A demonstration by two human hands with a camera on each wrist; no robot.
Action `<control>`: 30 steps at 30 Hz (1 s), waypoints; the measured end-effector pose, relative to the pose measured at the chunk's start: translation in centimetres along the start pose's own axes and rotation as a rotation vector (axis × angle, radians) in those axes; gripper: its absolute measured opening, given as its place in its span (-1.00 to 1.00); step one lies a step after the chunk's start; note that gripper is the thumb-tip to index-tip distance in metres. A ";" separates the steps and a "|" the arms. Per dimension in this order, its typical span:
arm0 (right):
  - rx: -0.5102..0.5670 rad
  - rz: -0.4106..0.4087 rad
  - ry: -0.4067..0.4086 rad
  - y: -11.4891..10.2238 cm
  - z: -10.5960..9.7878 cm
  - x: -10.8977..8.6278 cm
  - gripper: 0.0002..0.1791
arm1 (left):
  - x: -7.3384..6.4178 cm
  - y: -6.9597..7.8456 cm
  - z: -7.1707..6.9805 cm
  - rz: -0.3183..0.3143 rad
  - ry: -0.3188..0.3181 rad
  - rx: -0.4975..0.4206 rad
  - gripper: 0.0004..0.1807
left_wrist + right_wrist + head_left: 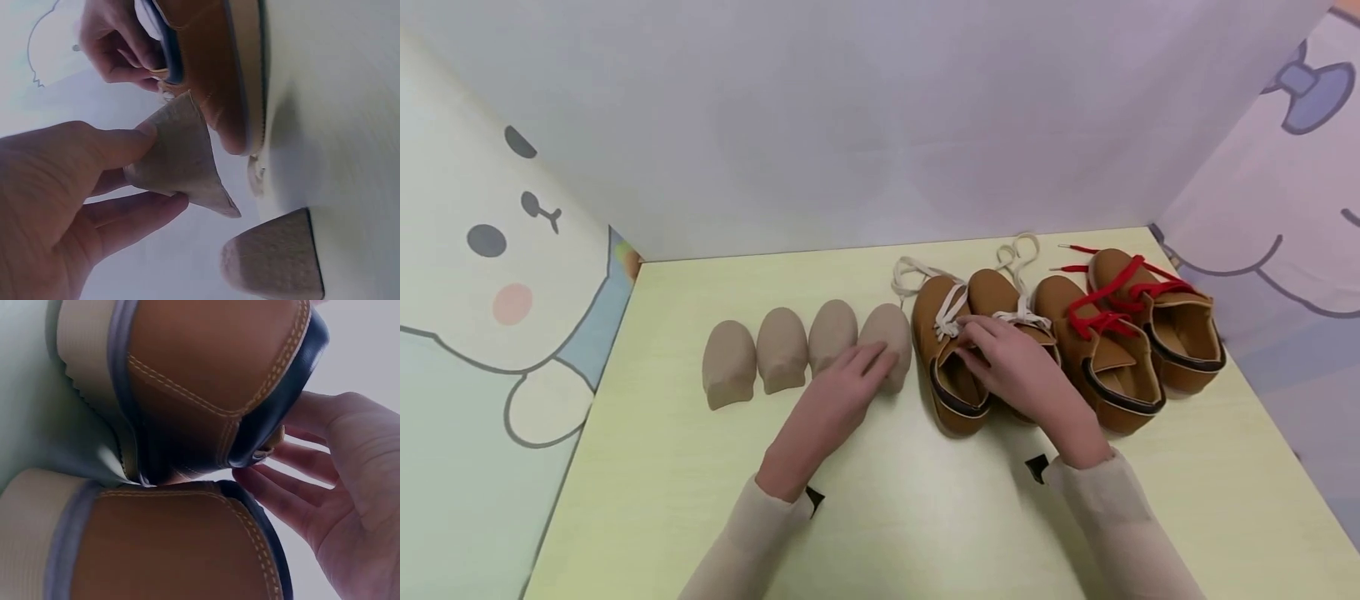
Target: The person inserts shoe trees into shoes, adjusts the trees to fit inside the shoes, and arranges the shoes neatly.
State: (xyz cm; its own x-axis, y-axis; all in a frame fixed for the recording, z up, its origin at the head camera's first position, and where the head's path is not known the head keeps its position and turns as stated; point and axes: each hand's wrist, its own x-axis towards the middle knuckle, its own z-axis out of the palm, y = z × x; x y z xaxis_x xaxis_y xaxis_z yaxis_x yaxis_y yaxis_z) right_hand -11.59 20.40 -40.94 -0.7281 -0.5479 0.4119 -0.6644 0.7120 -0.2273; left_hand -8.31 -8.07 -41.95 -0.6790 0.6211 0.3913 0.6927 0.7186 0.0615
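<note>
Beige and rounded, an insert [889, 325] was pinched between thumb and fingers of the left hand [842, 379], parted only by its thickness; it was held clear of the worktop [910, 517], just right of the head frame's centre. Further right, the right hand [1018, 362] bent over a brown shoe [930, 333], its fingers nearly meeting the thumb and gripping at the front of the opening, the exact hold partly hidden. White laces [950, 312] lay by the right fingertips, and a white-laced shoe [987, 292] sat partly behind the right hand. Three matching inserts [782, 346] stood in a row left of centre. Red-laced shoes [1078, 367] stood at the right of the frame, cartoon panels [512, 242] flanked both sides, and a pale wall [850, 125] filled the top
</note>
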 end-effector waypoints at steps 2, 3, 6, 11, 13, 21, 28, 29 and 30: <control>0.009 0.004 -0.004 0.1 -0.1 0.1 -0.69 | -0.2 0.4 -0.7 0.001 0.012 -0.008 -0.50; 0.014 0.009 -0.008 0.1 -0.1 0.2 -0.70 | -0.3 0.6 -0.9 0.003 0.020 -0.014 -0.49; 0.035 0.033 -0.021 0.2 -0.3 0.4 -0.73 | -0.6 1.2 -1.8 0.010 0.043 -0.023 -0.48; 0.060 0.075 -0.039 0.4 -0.5 0.7 -0.76 | -0.7 2.3 -3.2 0.023 0.069 -0.033 -0.51; 0.067 0.081 -0.043 0.5 -0.5 0.8 -0.77 | -0.7 2.6 -3.7 0.023 0.067 -0.037 -0.52; 0.092 0.083 -0.059 0.6 -0.7 1.2 -0.80 | -0.3 3.8 -5.3 0.040 0.079 -0.091 -0.62; 0.110 0.078 -0.068 0.9 -0.7 1.3 -0.85 | 0.6 4.7 -5.7 0.143 0.163 -0.099 -0.65; 0.112 0.080 -0.071 0.9 -0.8 1.3 -0.85 | 0.8 4.8 -5.8 0.153 0.163 -0.095 -0.65; 0.114 0.082 -0.075 0.9 -0.8 1.3 -0.86 | 1.0 4.9 -5.8 0.161 0.160 -0.091 -0.65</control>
State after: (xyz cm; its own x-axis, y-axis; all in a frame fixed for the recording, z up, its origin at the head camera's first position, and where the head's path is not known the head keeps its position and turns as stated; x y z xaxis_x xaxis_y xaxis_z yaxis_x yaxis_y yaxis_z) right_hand -13.01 20.68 -39.92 -0.7885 -0.5242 0.3216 -0.6138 0.7034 -0.3583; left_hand -4.16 -5.77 -35.94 -0.5162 0.6625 0.5428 0.8128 0.5786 0.0667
